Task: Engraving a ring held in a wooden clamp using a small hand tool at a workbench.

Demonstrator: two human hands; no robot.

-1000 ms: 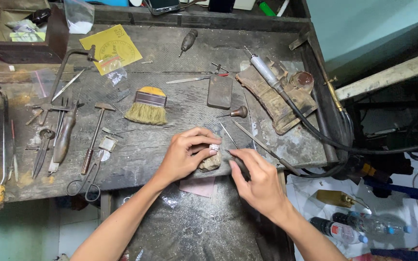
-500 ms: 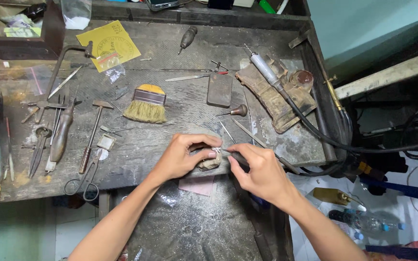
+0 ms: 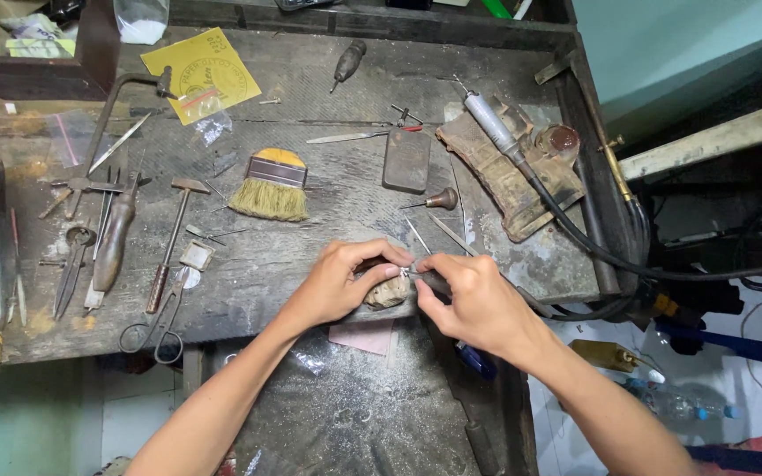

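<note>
Hands (image 3: pixel 416 286) stay pinched together — apparently on a small metal piece (image 3: pixel 405 272) — barely shifted.

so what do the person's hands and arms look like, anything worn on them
Both arms are bare as far as the view shows: no sleeves, no gloves. The left hand and right hand show no rings, and neither wrist carries a watch or band. Nails look short and plain. No marks or tattoos show.

Worn, scratched grey wooden workbench (image 3: pixel 328 229), strewn with tools: straw-bristled brush with dark band (image 3: pixel 271 186), small wooden-handled hammer (image 3: pixel 172 242), steel scissors (image 3: pixel 157 322), yellow paper sheet (image 3: pixel 202 77), dark rectangular block (image 3: pixel 407 160), worn brown leather pad (image 3: pixel 506 172).
</note>
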